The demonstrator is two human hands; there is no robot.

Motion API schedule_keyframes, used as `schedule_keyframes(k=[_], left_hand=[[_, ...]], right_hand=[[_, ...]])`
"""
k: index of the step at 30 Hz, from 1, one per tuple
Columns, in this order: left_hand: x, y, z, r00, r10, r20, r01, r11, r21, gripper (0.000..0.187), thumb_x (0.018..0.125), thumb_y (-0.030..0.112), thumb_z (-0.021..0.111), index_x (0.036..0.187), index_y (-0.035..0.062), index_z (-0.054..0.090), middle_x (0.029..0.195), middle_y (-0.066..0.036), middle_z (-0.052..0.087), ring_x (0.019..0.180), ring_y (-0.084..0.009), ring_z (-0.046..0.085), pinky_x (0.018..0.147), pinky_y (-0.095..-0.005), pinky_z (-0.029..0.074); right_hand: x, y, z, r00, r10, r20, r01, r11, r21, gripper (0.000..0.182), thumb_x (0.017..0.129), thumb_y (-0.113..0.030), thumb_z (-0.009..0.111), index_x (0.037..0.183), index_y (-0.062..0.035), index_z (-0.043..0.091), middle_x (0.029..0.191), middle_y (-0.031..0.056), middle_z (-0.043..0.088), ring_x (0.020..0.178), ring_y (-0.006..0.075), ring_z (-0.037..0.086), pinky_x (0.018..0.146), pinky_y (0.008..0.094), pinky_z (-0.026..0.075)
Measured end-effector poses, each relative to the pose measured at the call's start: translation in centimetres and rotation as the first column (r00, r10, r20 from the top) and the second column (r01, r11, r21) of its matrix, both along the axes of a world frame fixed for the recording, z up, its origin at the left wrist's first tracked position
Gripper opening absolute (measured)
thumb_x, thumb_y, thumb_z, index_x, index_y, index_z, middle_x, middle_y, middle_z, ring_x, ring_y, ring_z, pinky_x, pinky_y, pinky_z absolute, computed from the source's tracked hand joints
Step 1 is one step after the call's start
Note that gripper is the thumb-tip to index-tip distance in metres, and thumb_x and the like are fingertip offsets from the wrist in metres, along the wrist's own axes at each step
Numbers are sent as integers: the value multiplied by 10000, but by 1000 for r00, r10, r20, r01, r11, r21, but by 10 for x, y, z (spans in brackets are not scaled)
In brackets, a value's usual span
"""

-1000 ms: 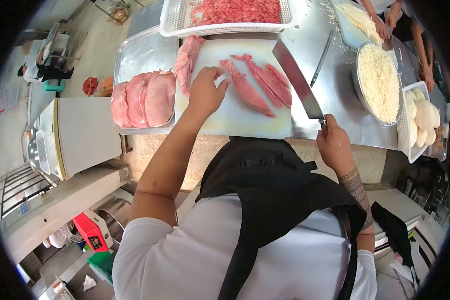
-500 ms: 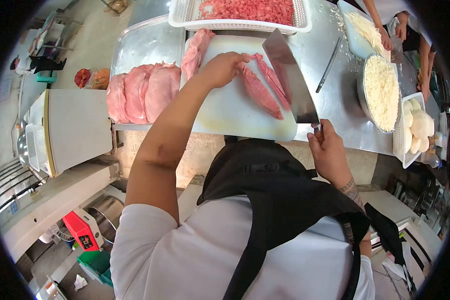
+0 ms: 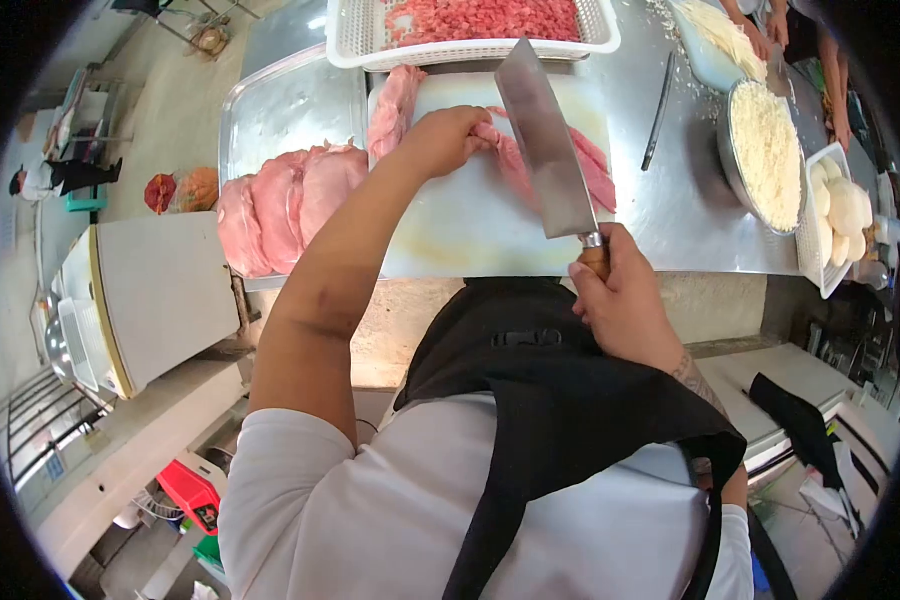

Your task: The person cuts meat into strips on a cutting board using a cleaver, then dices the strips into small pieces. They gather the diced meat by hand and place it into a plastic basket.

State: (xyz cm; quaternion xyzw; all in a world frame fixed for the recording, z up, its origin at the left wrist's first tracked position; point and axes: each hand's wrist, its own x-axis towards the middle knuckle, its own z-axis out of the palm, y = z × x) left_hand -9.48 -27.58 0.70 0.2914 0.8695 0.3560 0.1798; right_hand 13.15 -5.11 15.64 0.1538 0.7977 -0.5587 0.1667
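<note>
My right hand (image 3: pixel 622 300) is wrapped round the wooden handle of a cleaver (image 3: pixel 548 150). Its broad blade lies across my view above the raw meat, hiding part of it. At the near end of a meat piece (image 3: pixel 508 160), the fingers of my left hand (image 3: pixel 448 140) are closed on the pink flesh. Another meat strip (image 3: pixel 595 172) shows to the right of the blade. Both lie on a white cutting board (image 3: pixel 450 235). A further raw chunk (image 3: pixel 395 110) rests at the board's left edge, beside my left hand.
Large meat slabs (image 3: pixel 295 205) lie on a metal tray (image 3: pixel 295 100) at left. A white basket (image 3: pixel 470 52) of diced meat stands behind the board. To the right are a sharpening rod (image 3: pixel 659 115), a bowl of white shreds (image 3: pixel 765 155) and a co-worker's hands (image 3: pixel 760 35).
The cleaver has moved left, from the right side of the meat to over it. The right-hand strip now lies farther right, apart from the held piece. My left hand keeps its grip.
</note>
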Motion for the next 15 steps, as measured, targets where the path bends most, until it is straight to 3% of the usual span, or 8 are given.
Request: schedule_keyframes(k=[2,5,11,15], left_hand=[[1,0,5,1000,3,-21,-3,1000,-11,153,933,120,737,1061,36,726,1095,-145,776,1036,-373,723,904,-460,563],[1,-3,7,993,-60,-97,52,995,-85,221,958,127,715,1163,46,690,1109,-144,773,1065,-349,736,922,-441,574],[-7,-5,-11,972,-173,-160,174,985,-10,206,980,161,670,1147,38,676,1096,-189,748,1046,-415,711,922,-505,568],[-2,4,-1,953,-202,-227,145,958,-246,255,1007,207,625,1194,39,667,1092,-221,734,997,-444,715,880,-539,572]], right_hand=[[-7,-18,-5,1000,-23,0,23,999,22,336,998,-85,657,1250,80,509,807,132,623,669,258,650,659,414,528],[-8,-38,-29,996,-8,-86,16,995,96,387,989,-87,668,1281,88,484,845,180,632,738,347,669,709,464,530],[-16,-72,-28,989,33,-147,7,966,260,529,965,-61,655,1407,73,396,951,258,669,868,472,690,770,546,540],[-13,-88,-24,968,120,-221,-18,909,417,609,943,-38,643,1476,50,362,1026,293,679,916,504,684,814,582,551]])
